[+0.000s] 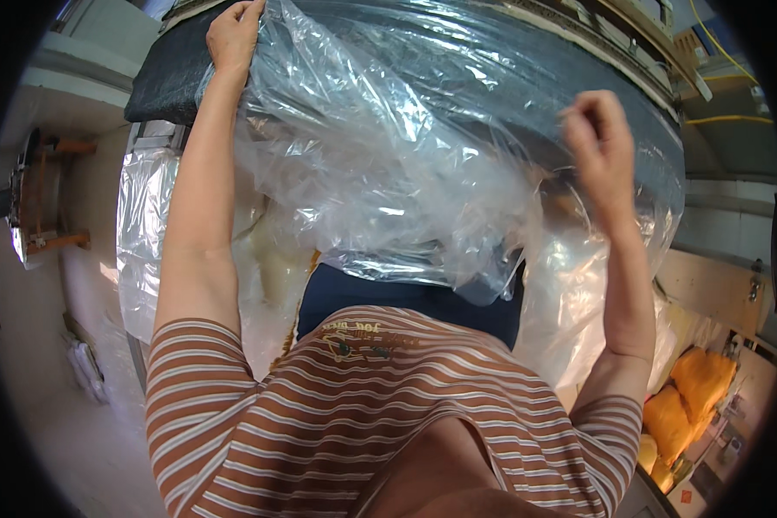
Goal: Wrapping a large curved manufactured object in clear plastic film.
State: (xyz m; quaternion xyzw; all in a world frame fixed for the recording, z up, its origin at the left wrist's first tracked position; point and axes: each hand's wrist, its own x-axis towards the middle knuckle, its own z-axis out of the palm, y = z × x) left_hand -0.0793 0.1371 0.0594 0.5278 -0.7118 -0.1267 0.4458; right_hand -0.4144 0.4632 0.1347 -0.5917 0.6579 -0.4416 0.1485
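Edges of the big dark block (168, 78) run past both of your hands. Its left end sticks out a little way beyond your left hand (235, 39), and a brown stand (73, 148) is well apart, farther out on that side. Up and to the right of your right hand (603, 147), a long wooden rail (652, 36) runs along the far side of the block. A wide gap lies between your two hands.

Your left hand has its fingers squeezed together on the clear plastic sheet (388, 164). Your right hand is up with its fingers curled, but it is blurry, so you cannot tell if it holds any of the sheet. From your left grip, the sheet spreads to the right and down toward you. It lies over part of the block and hangs down to your dark blue pants (354, 293).

The sheet is thin, shiny and see-through. It is full of wrinkles, with bright white spots where light hits it. Long creases fan out from your left grip, and the loose part near your pants is bunched up and puffy.
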